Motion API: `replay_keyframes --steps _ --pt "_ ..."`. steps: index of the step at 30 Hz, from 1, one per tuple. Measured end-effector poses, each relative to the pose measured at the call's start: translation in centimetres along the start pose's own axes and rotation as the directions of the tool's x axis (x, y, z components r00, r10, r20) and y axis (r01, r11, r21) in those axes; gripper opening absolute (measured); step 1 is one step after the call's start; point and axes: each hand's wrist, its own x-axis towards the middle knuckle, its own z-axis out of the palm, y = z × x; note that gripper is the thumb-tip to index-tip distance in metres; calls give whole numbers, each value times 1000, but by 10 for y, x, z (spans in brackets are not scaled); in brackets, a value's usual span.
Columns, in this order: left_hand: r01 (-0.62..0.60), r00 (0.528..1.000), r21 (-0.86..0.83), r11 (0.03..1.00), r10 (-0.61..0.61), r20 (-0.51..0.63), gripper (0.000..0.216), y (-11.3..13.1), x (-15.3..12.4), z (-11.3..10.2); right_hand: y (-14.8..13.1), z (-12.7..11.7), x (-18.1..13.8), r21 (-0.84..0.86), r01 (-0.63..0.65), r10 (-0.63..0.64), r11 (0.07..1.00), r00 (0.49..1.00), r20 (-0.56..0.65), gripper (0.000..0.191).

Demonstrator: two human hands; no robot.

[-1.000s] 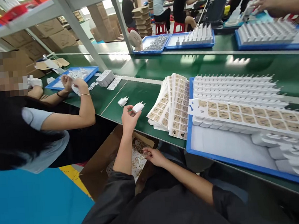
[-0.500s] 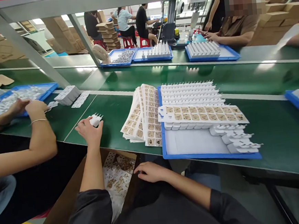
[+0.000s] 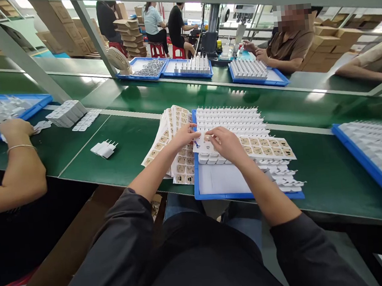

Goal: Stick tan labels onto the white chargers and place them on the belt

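A sheet of beige stickers [image 3: 265, 146] lies across rows of white plug housings [image 3: 228, 118] in a blue-rimmed tray [image 3: 196, 182]. My right hand [image 3: 227, 143] is closed in a pinch at the sheet's left end, with a small beige sticker [image 3: 207, 137] at its fingertips. Beside it my left hand [image 3: 184, 136] reaches over the tray's left rim, fingers stretched out at the sheet's white end and holding nothing I can see. A few white plugs with pins [image 3: 104, 149] lie together on the green bench to the left.
A fanned pile of sticker sheets [image 3: 182, 161] lies left of the tray. Further left are stacked white parts [image 3: 66, 113], a tray of loose parts [image 3: 19, 106] and a co-worker's arm [image 3: 24, 169]. Another filled tray [image 3: 373, 155] stands at right. A metal post [image 3: 93, 36] rises at the back.
My left hand has let go of the white plugs, leaving them on the bench, and moved right to the sheet. My right hand has come up from my lap to the stickers.
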Motion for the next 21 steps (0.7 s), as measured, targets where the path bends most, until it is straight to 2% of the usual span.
replay_keyframes --steps 2,5,10,16,21 --pt "4 1000 -50 999 -4 3 41 0 2 3 15 5 8 -48 -38 38 998 999 17 25" --pt "11 1000 -106 994 -9 18 36 0 2 6 24 13 11 -17 -62 62 998 998 25 26" --pt "-7 999 -132 991 14 52 32 -3 5 8 24 24 4 59 -28 31 998 998 -46 23" --pt "-62 996 -124 990 69 58 32 -10 8 9 22 25 0 41 11 -4 999 988 -154 20" --pt "-56 996 -130 990 65 65 33 -10 8 8 22 26 -1 38 6 1 999 984 -176 12"
